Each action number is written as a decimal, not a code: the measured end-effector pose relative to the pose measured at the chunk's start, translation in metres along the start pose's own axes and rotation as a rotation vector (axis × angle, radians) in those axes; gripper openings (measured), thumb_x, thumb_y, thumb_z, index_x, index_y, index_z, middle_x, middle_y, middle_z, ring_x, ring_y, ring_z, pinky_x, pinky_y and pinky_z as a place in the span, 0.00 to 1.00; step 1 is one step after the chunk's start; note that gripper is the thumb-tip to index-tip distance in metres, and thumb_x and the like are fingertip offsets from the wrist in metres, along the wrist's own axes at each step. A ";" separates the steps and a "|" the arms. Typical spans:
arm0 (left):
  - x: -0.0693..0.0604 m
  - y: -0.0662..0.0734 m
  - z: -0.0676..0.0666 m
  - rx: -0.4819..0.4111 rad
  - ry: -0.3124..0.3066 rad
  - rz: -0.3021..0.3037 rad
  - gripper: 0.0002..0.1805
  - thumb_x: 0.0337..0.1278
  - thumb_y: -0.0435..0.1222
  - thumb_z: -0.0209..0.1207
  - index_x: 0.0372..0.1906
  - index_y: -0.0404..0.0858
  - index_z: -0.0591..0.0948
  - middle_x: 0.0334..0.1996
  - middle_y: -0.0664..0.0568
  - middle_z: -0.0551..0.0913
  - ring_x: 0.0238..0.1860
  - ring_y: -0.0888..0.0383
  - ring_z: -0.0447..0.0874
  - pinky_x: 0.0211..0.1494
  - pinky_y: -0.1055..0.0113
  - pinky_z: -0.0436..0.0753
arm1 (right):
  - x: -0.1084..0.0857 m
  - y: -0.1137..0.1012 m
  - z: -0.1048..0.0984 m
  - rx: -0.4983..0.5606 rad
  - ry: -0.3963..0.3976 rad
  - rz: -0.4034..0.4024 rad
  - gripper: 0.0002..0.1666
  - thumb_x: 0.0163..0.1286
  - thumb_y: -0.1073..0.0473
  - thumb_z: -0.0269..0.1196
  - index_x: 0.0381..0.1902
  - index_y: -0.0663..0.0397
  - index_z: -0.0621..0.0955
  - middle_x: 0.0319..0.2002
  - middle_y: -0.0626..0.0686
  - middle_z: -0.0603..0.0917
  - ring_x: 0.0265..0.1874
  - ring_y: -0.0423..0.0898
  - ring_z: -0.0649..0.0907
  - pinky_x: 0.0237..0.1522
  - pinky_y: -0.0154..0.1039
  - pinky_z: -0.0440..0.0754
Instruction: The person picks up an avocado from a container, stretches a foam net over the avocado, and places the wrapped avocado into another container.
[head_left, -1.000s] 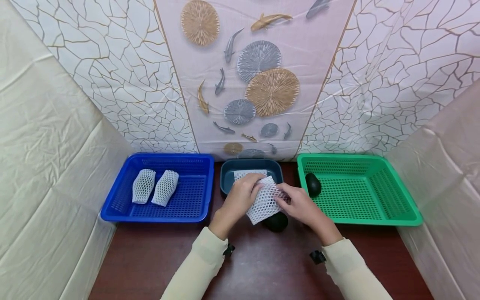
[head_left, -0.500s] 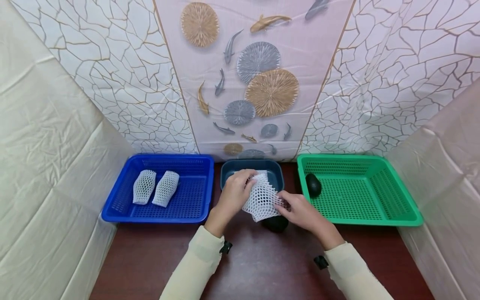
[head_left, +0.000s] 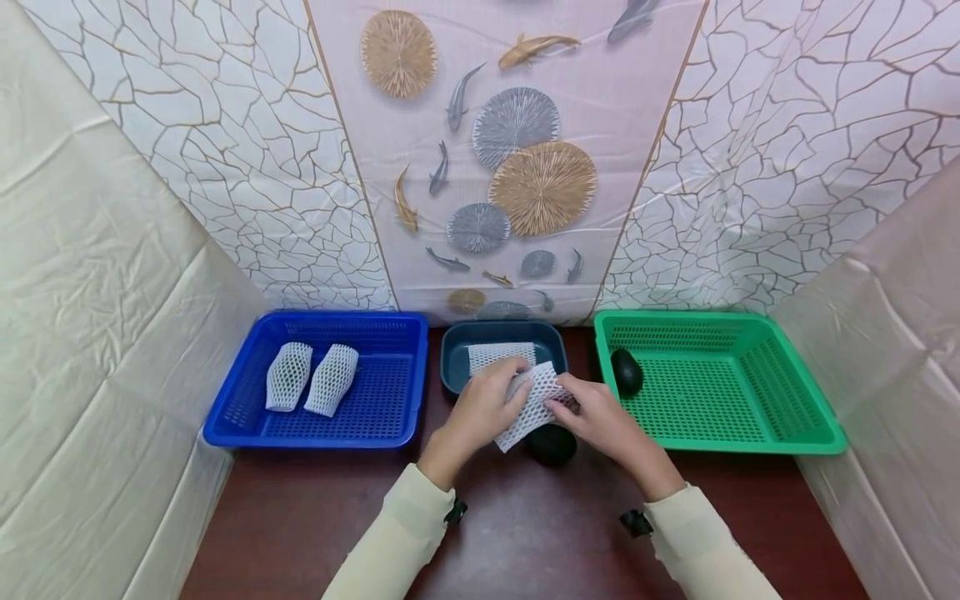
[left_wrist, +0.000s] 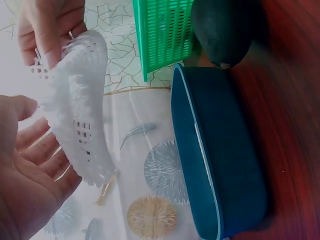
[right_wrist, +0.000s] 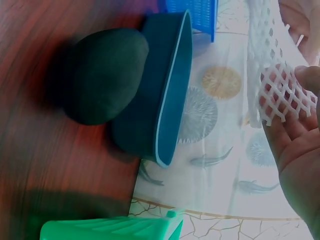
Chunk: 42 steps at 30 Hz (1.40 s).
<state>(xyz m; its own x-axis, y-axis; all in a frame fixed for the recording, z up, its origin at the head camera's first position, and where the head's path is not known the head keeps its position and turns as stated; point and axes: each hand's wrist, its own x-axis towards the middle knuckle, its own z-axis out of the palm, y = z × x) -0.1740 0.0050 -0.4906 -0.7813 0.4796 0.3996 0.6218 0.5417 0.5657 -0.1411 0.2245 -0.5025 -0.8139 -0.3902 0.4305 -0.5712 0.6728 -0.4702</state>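
Note:
A white foam fruit net (head_left: 531, 410) is held up between both hands in the head view. My left hand (head_left: 483, 404) grips its left side, fingers behind it and thumb in front. At its right edge my right hand (head_left: 600, 417) pinches the mesh between thumb and fingers; in the right wrist view those fingers show through the holes of the net (right_wrist: 280, 95). On the table just below the net lies a dark avocado (head_left: 552, 446), touched by neither hand. Behind the hands, another foam net (head_left: 502, 352) lies flat in a small dark teal bin (head_left: 448, 367).
At the left stands a blue basket (head_left: 375, 408) with two net-wrapped fruits (head_left: 332, 380) in it. A green basket (head_left: 720, 400) at the right contains one bare avocado (head_left: 626, 372) by its left wall. Patterned cloth walls enclose the table (head_left: 525, 533) behind and at the sides.
The net was lowered and spread flatter half a second ago, and is now tilted and bunched between the hands again. My left hand has shifted right and slightly down. The avocado stays put.

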 end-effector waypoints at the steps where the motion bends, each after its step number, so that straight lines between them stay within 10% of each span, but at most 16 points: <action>1: -0.001 0.000 0.001 0.002 -0.009 0.010 0.16 0.74 0.42 0.58 0.58 0.39 0.82 0.56 0.49 0.86 0.58 0.54 0.84 0.64 0.57 0.82 | 0.001 -0.001 0.000 0.005 0.007 -0.003 0.10 0.69 0.62 0.70 0.43 0.52 0.79 0.30 0.45 0.82 0.26 0.33 0.79 0.27 0.31 0.80; 12: -0.007 0.006 0.005 0.030 -0.030 0.073 0.22 0.67 0.40 0.67 0.62 0.38 0.81 0.55 0.48 0.82 0.54 0.54 0.82 0.57 0.58 0.84 | 0.003 -0.007 -0.001 0.041 0.071 -0.006 0.21 0.66 0.63 0.72 0.56 0.57 0.79 0.37 0.54 0.87 0.29 0.40 0.85 0.29 0.34 0.83; 29: -0.006 -0.004 -0.006 -0.095 0.128 0.010 0.09 0.66 0.31 0.66 0.49 0.38 0.86 0.44 0.48 0.87 0.45 0.54 0.86 0.51 0.58 0.86 | -0.015 0.008 0.008 -0.037 -0.071 0.036 0.13 0.68 0.62 0.71 0.46 0.51 0.79 0.34 0.45 0.85 0.28 0.33 0.79 0.30 0.31 0.81; 42: -0.014 -0.014 0.000 -0.173 0.058 -0.038 0.11 0.66 0.32 0.67 0.50 0.38 0.84 0.46 0.47 0.86 0.48 0.50 0.85 0.52 0.56 0.86 | -0.015 0.007 0.009 -0.009 0.006 -0.080 0.12 0.68 0.67 0.70 0.46 0.53 0.79 0.34 0.44 0.84 0.30 0.33 0.80 0.32 0.33 0.83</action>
<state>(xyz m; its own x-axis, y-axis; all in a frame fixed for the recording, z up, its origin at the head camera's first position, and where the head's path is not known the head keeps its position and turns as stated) -0.1720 -0.0094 -0.5037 -0.8090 0.4179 0.4133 0.5768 0.4292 0.6950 -0.1341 0.2291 -0.5192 -0.7649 -0.4393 0.4712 -0.6336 0.6450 -0.4273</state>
